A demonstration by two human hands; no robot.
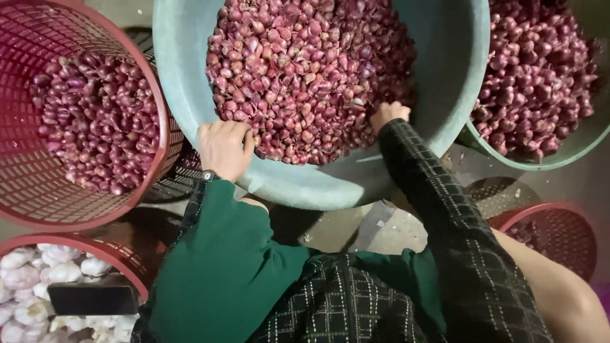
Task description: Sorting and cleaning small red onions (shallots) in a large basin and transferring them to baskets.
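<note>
At centre of frame: large teal basin (445, 95) heaped with red shallots (305, 70). Left hand (223, 147) clamped on near rim of basin, fingers curled over edge. Right hand (389, 115) inside basin, fingers buried among shallots, grip cannot be told. Left of frame: red mesh basket (25, 184) part-filled with shallots. Lower left: basket of white garlic (38, 273).

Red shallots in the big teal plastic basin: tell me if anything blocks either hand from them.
Nothing visible does. The left hand grips the teal plastic basin's near rim beside the red shallots; the right hand already rests in the pile.
</note>
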